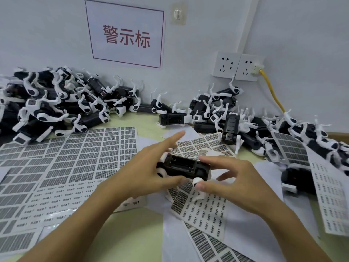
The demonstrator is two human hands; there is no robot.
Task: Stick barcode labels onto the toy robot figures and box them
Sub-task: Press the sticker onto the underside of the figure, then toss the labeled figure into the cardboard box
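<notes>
Toy robot figure lies sideways (long axis left-right).

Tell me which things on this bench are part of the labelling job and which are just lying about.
Part of the job:
toy robot in hand, gripped by left hand and right hand
barcode label sheets
piles of toy robots

Just lying about:
wall sign
wall sockets
yellow cable
wall hook

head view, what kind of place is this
Probably a small factory labelling or packing bench. Heaps of identical black-and-white plastic toy robot figures lie against the wall, printed white barcode label sheets cover the pale green tabletop, and both hands hold one black toy robot figure.
</notes>
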